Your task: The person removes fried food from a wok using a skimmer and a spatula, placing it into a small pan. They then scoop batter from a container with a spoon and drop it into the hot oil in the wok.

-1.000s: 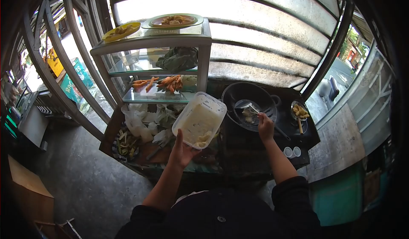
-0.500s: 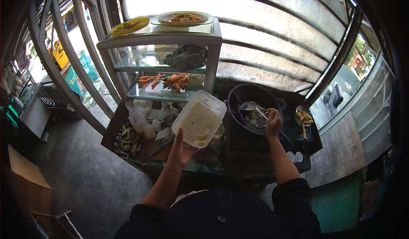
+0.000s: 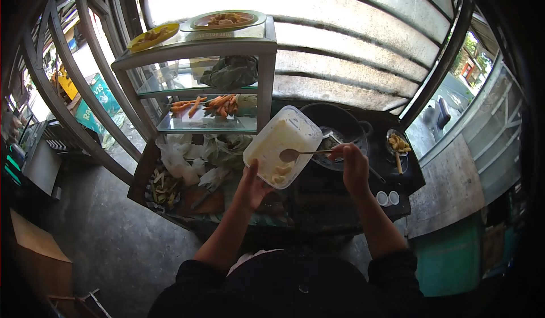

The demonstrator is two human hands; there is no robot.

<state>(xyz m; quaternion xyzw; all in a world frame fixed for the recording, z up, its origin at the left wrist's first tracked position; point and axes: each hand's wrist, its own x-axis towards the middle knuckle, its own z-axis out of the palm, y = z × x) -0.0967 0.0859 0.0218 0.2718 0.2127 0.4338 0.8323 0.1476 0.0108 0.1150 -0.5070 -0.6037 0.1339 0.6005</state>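
Note:
My left hand (image 3: 253, 190) grips a white rectangular plastic tub (image 3: 271, 139) by its near left edge, tilted over the counter. Some pale, creamy lumps lie at the tub's lower end. My right hand (image 3: 352, 167) is closed around the handle of a metal spoon (image 3: 289, 155), whose bowl is inside the tub. Behind the tub and my right hand stands a dark wok (image 3: 335, 114), partly covered by them. Something pale lies in the wok, but I cannot make out what.
A glass display case (image 3: 196, 51) holds carrots (image 3: 222, 105) and carries two plates of food. Plastic bags (image 3: 176, 159) and a dish of peelings (image 3: 163, 186) are at the left. A strainer with fried pieces (image 3: 398, 143) and two small white cups (image 3: 388, 198) are at the right.
My right hand has brought the spoon from over the wok leftward into the tub. The tub has shifted right in view, nearer the wok, while the surroundings have slid slightly left.

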